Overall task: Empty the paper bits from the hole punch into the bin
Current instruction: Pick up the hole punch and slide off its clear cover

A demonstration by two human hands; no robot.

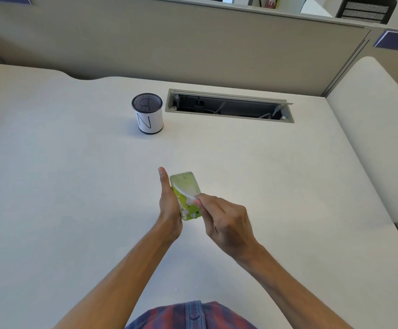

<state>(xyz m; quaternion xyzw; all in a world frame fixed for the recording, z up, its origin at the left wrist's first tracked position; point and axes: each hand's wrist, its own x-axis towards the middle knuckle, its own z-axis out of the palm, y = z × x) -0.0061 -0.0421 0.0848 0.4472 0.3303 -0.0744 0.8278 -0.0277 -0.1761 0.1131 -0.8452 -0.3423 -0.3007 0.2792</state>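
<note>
The left hand [169,205] has its grip closed around a green hole punch [186,198], thumb stretched up along the punch's left side, holding it above the middle of the pale table [74,186]. The punch is tilted with its underside turned up toward the camera. There a translucent cover [185,185] is partly peeled away from the base, and white paper bits [186,203] show in the opened compartment. To the right, the right hand [224,222] pinches the lower edge of that cover between thumb and fingertips. Well beyond the hands, on the table's far side and a little left of them, stands a black mesh bin [147,113] wrapped in white paper marked with an N. Right of the bin lies an open cable trough [228,106] sunk into the table.
</note>
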